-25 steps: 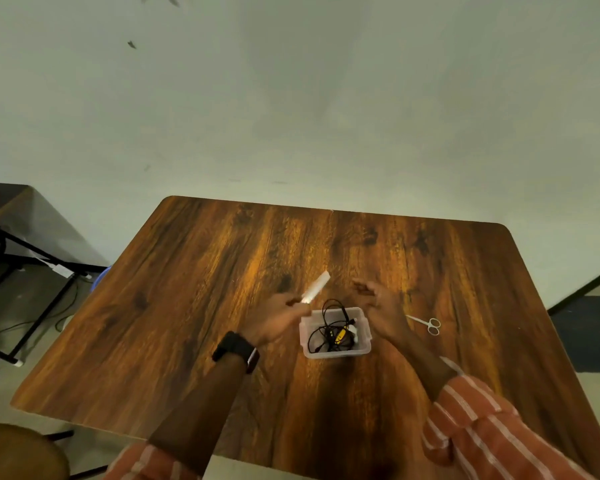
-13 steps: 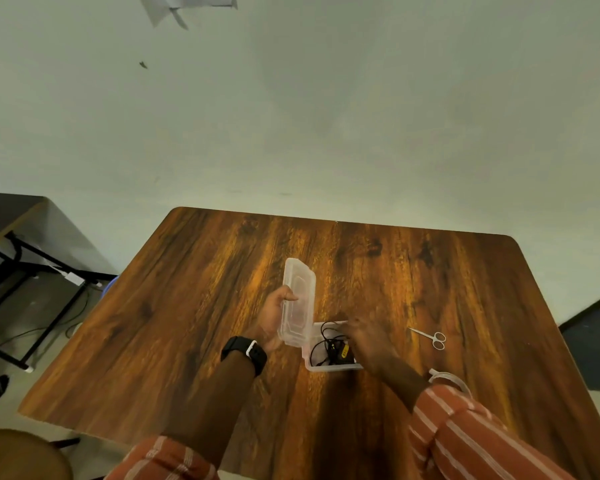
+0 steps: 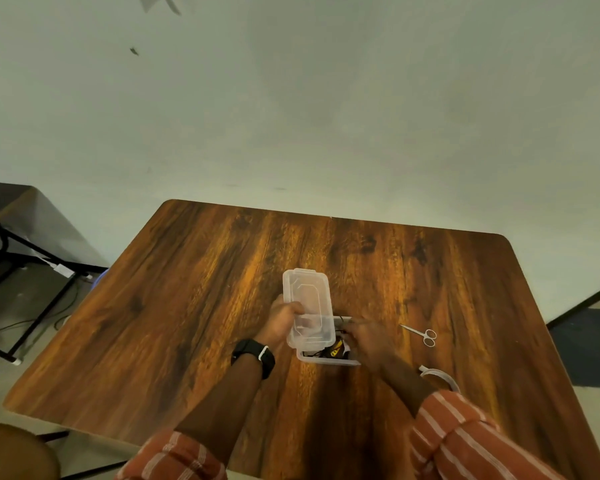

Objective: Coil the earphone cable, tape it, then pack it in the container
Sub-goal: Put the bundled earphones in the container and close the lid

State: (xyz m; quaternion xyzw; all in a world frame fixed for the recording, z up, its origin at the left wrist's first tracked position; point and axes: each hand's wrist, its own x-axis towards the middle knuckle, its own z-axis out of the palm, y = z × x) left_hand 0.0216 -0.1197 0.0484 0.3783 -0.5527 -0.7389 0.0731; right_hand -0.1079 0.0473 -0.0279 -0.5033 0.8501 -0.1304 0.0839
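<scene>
A small clear plastic container (image 3: 326,361) sits on the wooden table (image 3: 194,306) near its middle. Inside lies the black coiled earphone cable (image 3: 335,350) with a yellow band of tape. My left hand (image 3: 279,322) grips the clear lid (image 3: 307,306) by its left edge and holds it tilted over the container's left part. My right hand (image 3: 368,341) rests on the container's right side, fingers curled over its rim and partly hiding the cable.
Small scissors (image 3: 421,334) lie on the table right of the container. A white tape roll (image 3: 439,375) shows beside my right forearm. Another table's frame (image 3: 11,258) stands at the left, a round stool (image 3: 11,452) at bottom left.
My left hand has swung the lid from beside the container to lie flat above its left part. My right hand has moved onto the container's right rim.
</scene>
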